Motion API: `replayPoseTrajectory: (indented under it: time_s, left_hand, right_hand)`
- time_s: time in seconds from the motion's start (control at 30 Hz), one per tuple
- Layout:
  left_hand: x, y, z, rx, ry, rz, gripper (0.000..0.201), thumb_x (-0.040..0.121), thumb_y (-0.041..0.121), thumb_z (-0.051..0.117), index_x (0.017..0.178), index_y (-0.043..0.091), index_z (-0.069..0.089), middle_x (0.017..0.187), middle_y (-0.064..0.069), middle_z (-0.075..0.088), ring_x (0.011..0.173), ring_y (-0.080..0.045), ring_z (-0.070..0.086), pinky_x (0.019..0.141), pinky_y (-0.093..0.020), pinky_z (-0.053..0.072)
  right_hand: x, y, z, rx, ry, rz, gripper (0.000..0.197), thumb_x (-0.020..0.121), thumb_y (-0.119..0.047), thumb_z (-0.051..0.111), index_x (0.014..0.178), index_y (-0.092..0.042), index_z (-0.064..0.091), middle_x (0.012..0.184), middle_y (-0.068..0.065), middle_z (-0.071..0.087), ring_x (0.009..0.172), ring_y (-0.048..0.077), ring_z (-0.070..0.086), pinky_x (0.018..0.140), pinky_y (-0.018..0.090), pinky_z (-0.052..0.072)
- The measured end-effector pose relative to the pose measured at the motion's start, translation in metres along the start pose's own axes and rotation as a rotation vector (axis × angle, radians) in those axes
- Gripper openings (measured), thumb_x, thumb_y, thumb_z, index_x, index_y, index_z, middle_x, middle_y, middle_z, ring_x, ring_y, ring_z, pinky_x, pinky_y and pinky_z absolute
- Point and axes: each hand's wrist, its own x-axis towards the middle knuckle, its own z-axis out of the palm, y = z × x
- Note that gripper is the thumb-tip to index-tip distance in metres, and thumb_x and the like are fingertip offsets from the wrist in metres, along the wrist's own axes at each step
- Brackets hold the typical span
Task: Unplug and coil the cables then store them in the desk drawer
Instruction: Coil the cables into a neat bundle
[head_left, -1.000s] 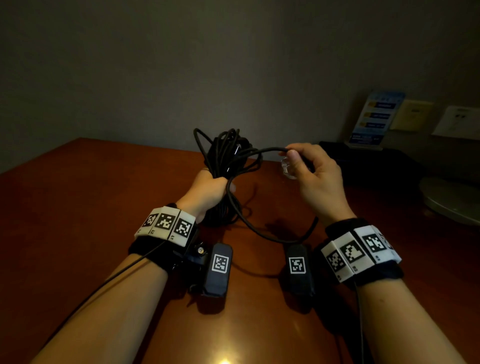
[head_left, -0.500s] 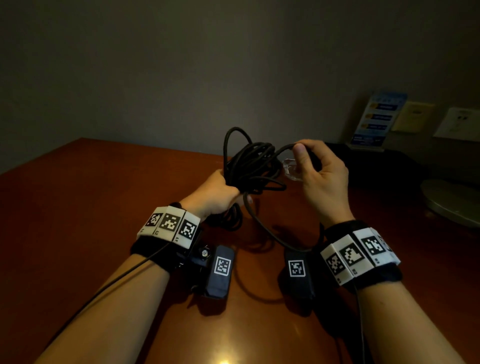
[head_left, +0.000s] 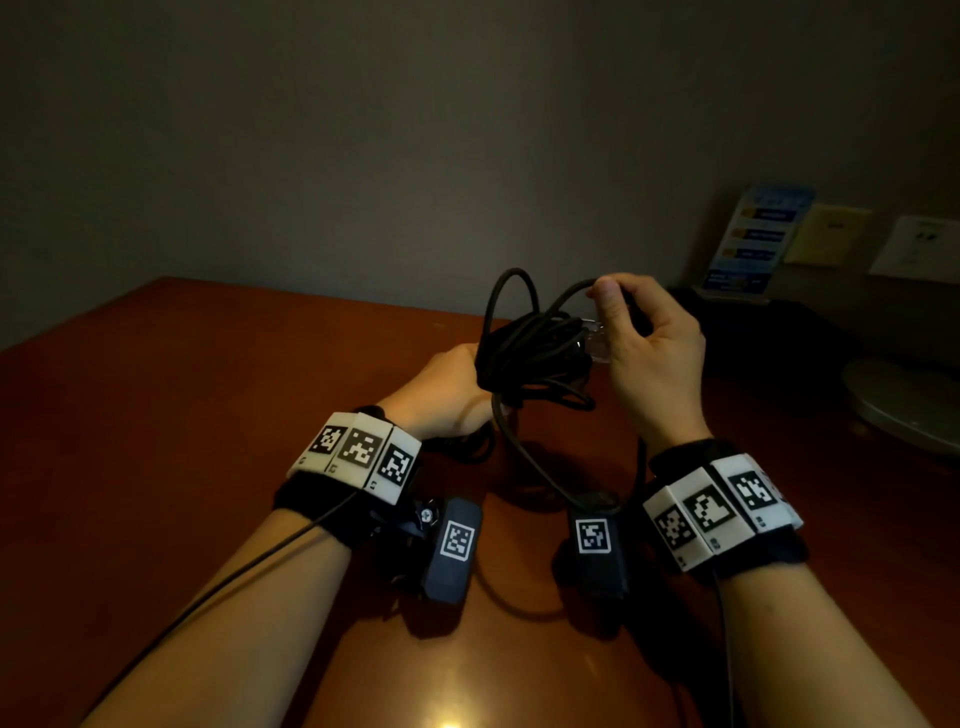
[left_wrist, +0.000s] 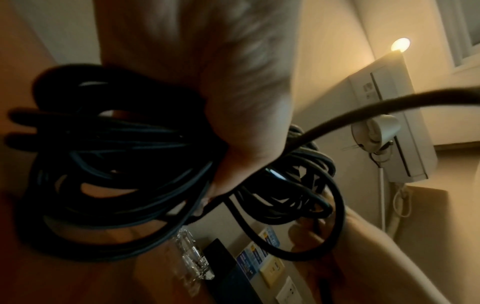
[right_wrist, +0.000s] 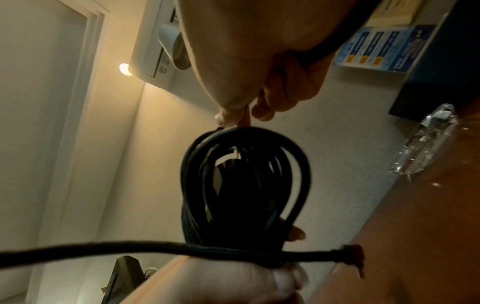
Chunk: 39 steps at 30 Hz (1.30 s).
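Note:
A black cable, coiled into a bundle (head_left: 530, 353) (left_wrist: 109, 164) (right_wrist: 244, 185), is held above the brown desk (head_left: 182, 415). My left hand (head_left: 441, 389) grips the bundle around its middle, fingers curled round it. My right hand (head_left: 644, 343) pinches a loose strand of the same cable (head_left: 566, 291) at the top right of the coil. That strand runs down from the bundle and loops under my right wrist (head_left: 545, 467). A clear plastic connector (head_left: 595, 343) (left_wrist: 192, 257) (right_wrist: 423, 142) shows beside the right hand's palm.
A dark flat object (head_left: 753, 322) lies at the desk's back right, with a blue leaflet stand (head_left: 753, 239) and wall sockets (head_left: 919, 249) behind it. A round pale base (head_left: 909, 405) sits at the right edge. The wall stands close behind the desk.
The left hand has turned the coil to the right towards the right hand. The right hand has drawn its strand up and in, so the loose loop is shorter.

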Motion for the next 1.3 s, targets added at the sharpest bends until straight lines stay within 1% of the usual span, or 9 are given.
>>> replayPoseTrajectory:
  time_s: [0.1, 0.27, 0.47, 0.63, 0.73, 0.83, 0.9, 1.1, 1.3]
  left_hand:
    - [0.000, -0.004, -0.003, -0.132, 0.010, -0.011, 0.011, 0.081, 0.008, 0.074, 0.090, 0.008, 0.067, 0.084, -0.009, 0.070, 0.086, -0.025, 0.067, 0.077, -0.038, 0.054]
    - [-0.007, 0.001, 0.000, -0.471, -0.039, -0.018, 0.017, 0.090, -0.007, 0.058, 0.085, 0.007, 0.066, 0.073, -0.004, 0.068, 0.066, -0.007, 0.067, 0.064, -0.018, 0.053]
    - [-0.005, 0.002, 0.002, -0.827, 0.068, -0.143, 0.030, 0.091, -0.012, 0.048, 0.091, 0.011, 0.067, 0.074, 0.001, 0.072, 0.066, -0.009, 0.070, 0.070, -0.030, 0.059]
    - [-0.006, 0.007, 0.000, -1.119, 0.032, -0.160, 0.026, 0.077, -0.005, 0.058, 0.098, 0.007, 0.068, 0.108, -0.011, 0.067, 0.100, -0.026, 0.064, 0.099, -0.047, 0.046]
    - [-0.006, 0.009, -0.006, -1.255, 0.030, -0.189, 0.020, 0.089, -0.003, 0.050, 0.087, 0.007, 0.068, 0.128, -0.013, 0.064, 0.119, -0.031, 0.059, 0.084, -0.038, 0.056]
    - [-0.006, 0.005, -0.006, -1.239, 0.047, -0.176, 0.046, 0.092, -0.002, 0.048, 0.053, 0.012, 0.069, 0.135, -0.013, 0.058, 0.116, -0.031, 0.058, 0.099, -0.041, 0.048]
    - [-0.007, 0.005, -0.003, -1.225, 0.011, -0.176, 0.051, 0.093, -0.001, 0.046, 0.048, 0.011, 0.068, 0.136, -0.014, 0.057, 0.111, -0.033, 0.057, 0.105, -0.046, 0.042]
    - [-0.002, -0.002, 0.010, -1.221, -0.145, -0.187, 0.019, 0.094, 0.002, 0.043, 0.100, 0.004, 0.061, 0.134, -0.010, 0.061, 0.124, -0.032, 0.056, 0.111, -0.047, 0.037]
    - [0.000, 0.002, 0.016, -1.148, 0.012, -0.237, 0.041, 0.090, -0.002, 0.050, 0.066, 0.014, 0.078, 0.094, -0.006, 0.074, 0.083, -0.024, 0.068, 0.087, -0.038, 0.051]
  right_hand:
    - [-0.003, 0.011, 0.003, -0.017, -0.078, 0.098, 0.025, 0.095, -0.043, 0.056, 0.098, -0.026, 0.074, 0.094, -0.012, 0.073, 0.097, 0.008, 0.068, 0.092, 0.042, 0.054]
    - [-0.008, 0.008, 0.009, 0.088, -0.233, 0.190, 0.018, 0.099, -0.024, 0.053, 0.107, -0.025, 0.069, 0.092, -0.020, 0.068, 0.089, -0.014, 0.063, 0.086, 0.010, 0.048]
    - [-0.009, 0.017, 0.013, 0.104, -0.359, 0.224, 0.028, 0.101, -0.028, 0.049, 0.114, -0.016, 0.071, 0.103, -0.003, 0.072, 0.092, 0.004, 0.065, 0.084, 0.022, 0.051]
    - [-0.013, 0.036, 0.023, -0.042, -0.546, 0.224, 0.042, 0.098, -0.026, 0.050, 0.136, -0.044, 0.051, 0.125, -0.011, 0.065, 0.114, 0.005, 0.058, 0.104, 0.035, 0.044]
    - [-0.014, 0.039, 0.021, -0.132, -0.684, 0.272, 0.065, 0.090, -0.012, 0.050, 0.136, -0.057, 0.042, 0.115, -0.009, 0.068, 0.087, 0.007, 0.059, 0.086, 0.039, 0.053]
    - [-0.016, 0.034, 0.020, -0.137, -0.777, 0.283, 0.074, 0.079, -0.013, 0.050, 0.135, -0.060, 0.040, 0.108, -0.009, 0.068, 0.080, 0.010, 0.062, 0.077, 0.037, 0.054]
    - [-0.018, 0.030, 0.019, -0.127, -0.803, 0.278, 0.073, 0.076, -0.015, 0.052, 0.137, -0.055, 0.043, 0.112, -0.005, 0.069, 0.086, 0.009, 0.064, 0.081, 0.036, 0.054]
    - [-0.021, 0.017, 0.012, -0.180, -0.836, 0.217, 0.038, 0.093, -0.012, 0.055, 0.123, -0.033, 0.064, 0.116, -0.002, 0.071, 0.108, 0.013, 0.066, 0.094, 0.036, 0.053]
    - [-0.021, 0.027, 0.017, -0.148, -0.760, 0.296, 0.027, 0.094, -0.021, 0.059, 0.118, -0.029, 0.068, 0.114, 0.000, 0.071, 0.109, 0.016, 0.065, 0.099, 0.043, 0.051]
